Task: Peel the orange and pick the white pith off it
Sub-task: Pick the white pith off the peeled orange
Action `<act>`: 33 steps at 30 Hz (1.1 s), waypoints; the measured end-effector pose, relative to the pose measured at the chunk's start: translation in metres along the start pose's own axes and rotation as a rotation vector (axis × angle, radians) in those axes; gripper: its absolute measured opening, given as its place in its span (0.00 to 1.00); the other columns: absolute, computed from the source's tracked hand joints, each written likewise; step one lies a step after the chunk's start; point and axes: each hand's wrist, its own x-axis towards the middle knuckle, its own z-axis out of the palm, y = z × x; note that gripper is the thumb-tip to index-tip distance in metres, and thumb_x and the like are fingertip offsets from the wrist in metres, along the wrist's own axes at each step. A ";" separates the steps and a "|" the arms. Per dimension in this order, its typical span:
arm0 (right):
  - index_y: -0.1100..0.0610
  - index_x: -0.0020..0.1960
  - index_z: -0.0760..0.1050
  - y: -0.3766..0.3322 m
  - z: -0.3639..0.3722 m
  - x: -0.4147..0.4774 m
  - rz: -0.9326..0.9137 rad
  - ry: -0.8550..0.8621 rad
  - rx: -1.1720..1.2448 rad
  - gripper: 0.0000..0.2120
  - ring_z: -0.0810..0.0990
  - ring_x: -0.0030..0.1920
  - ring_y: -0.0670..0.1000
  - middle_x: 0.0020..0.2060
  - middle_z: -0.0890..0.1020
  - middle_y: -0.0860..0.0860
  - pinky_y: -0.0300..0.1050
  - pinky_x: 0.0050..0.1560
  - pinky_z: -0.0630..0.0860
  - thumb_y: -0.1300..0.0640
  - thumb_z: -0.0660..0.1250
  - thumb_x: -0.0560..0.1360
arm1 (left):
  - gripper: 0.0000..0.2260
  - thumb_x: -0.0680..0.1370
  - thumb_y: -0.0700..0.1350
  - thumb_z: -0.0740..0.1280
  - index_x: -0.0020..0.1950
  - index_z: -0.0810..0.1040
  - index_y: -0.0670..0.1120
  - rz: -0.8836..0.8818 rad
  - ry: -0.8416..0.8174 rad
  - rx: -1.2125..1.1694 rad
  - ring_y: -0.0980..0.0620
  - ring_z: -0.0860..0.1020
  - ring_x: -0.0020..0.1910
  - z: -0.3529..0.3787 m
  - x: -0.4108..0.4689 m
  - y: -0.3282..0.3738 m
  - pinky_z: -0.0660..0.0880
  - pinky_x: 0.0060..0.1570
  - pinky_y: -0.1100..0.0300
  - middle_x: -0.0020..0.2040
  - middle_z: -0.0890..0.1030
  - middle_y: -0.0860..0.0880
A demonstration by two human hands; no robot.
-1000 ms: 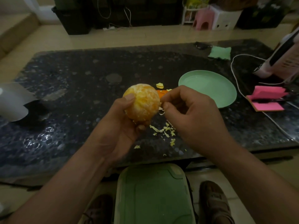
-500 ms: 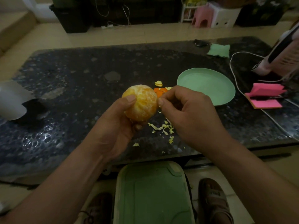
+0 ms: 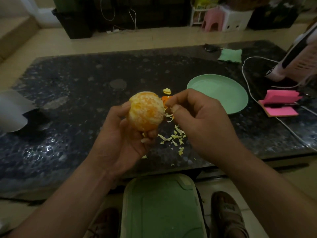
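**Peel off, pith-picking under way**

The left hand cups the orange from below, above the near edge of the table, fingers curled round it. The right hand has thumb and forefinger pinched together just beside the fruit's right side; whether a shred is caught between them is too small to tell. Pith scraps lie beneath, orange peel beyond, a plate farther right. White webbing remains on the fruit, so next probably comes turning it and nipping another strand.

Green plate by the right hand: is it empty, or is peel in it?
Empty. The green plate shows only bare surface where visible; the pith scraps and peel pieces lie on the table beside it.
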 end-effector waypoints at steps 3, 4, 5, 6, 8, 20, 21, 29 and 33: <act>0.52 0.53 0.83 0.001 0.002 -0.001 -0.067 0.003 -0.079 0.02 0.81 0.40 0.47 0.41 0.84 0.45 0.40 0.40 0.79 0.57 0.72 0.81 | 0.24 0.80 0.57 0.63 0.70 0.79 0.44 0.019 0.021 0.022 0.51 0.77 0.38 0.003 -0.001 0.001 0.73 0.30 0.65 0.54 0.84 0.43; 0.52 0.53 0.83 0.001 0.002 -0.001 -0.092 0.014 -0.121 0.03 0.81 0.41 0.47 0.41 0.83 0.45 0.41 0.41 0.79 0.55 0.73 0.80 | 0.24 0.79 0.57 0.64 0.70 0.79 0.45 0.028 0.025 0.036 0.51 0.77 0.38 0.003 -0.001 0.001 0.74 0.31 0.64 0.54 0.84 0.43; 0.52 0.54 0.83 0.002 0.002 -0.001 -0.111 0.021 -0.158 0.03 0.81 0.41 0.47 0.42 0.83 0.44 0.42 0.41 0.80 0.55 0.73 0.80 | 0.24 0.79 0.56 0.65 0.71 0.79 0.46 0.036 0.028 0.052 0.51 0.77 0.39 0.002 -0.001 0.001 0.74 0.31 0.64 0.55 0.84 0.43; 0.52 0.54 0.83 0.003 0.002 -0.001 -0.123 0.023 -0.185 0.04 0.81 0.42 0.47 0.43 0.84 0.44 0.42 0.41 0.80 0.54 0.74 0.80 | 0.24 0.79 0.56 0.66 0.71 0.79 0.46 0.044 0.033 0.067 0.50 0.77 0.39 0.001 -0.001 0.002 0.74 0.31 0.64 0.55 0.83 0.43; 0.51 0.54 0.83 0.004 0.001 -0.001 -0.148 0.024 -0.249 0.04 0.81 0.42 0.45 0.43 0.84 0.43 0.42 0.41 0.80 0.53 0.73 0.80 | 0.23 0.79 0.54 0.66 0.72 0.79 0.47 0.057 0.057 0.095 0.50 0.77 0.39 0.000 -0.001 0.002 0.74 0.31 0.63 0.55 0.84 0.42; 0.52 0.50 0.83 0.015 0.001 0.002 -0.310 0.011 -0.562 0.03 0.75 0.39 0.43 0.41 0.83 0.44 0.44 0.40 0.75 0.53 0.71 0.81 | 0.29 0.75 0.56 0.69 0.74 0.77 0.45 0.065 0.194 0.205 0.51 0.80 0.38 -0.003 0.006 -0.002 0.75 0.31 0.62 0.56 0.84 0.42; 0.52 0.50 0.83 0.015 0.001 0.002 -0.319 0.007 -0.576 0.03 0.76 0.39 0.43 0.41 0.83 0.45 0.45 0.40 0.75 0.53 0.71 0.81 | 0.29 0.75 0.56 0.69 0.74 0.77 0.45 0.068 0.204 0.212 0.51 0.80 0.37 -0.003 0.007 -0.003 0.75 0.31 0.62 0.56 0.84 0.42; 0.53 0.47 0.80 0.016 0.003 0.002 -0.321 -0.001 -0.622 0.05 0.76 0.39 0.48 0.40 0.80 0.47 0.53 0.38 0.76 0.54 0.68 0.80 | 0.24 0.75 0.56 0.68 0.68 0.81 0.46 0.089 0.236 0.334 0.52 0.81 0.39 -0.005 0.007 -0.005 0.76 0.34 0.61 0.55 0.86 0.43; 0.52 0.44 0.78 0.016 0.004 0.002 -0.268 0.019 -0.518 0.05 0.75 0.37 0.47 0.37 0.78 0.45 0.51 0.38 0.75 0.56 0.71 0.78 | 0.27 0.75 0.56 0.69 0.71 0.80 0.45 0.059 0.224 0.296 0.51 0.81 0.40 -0.003 0.006 -0.006 0.76 0.34 0.61 0.56 0.85 0.43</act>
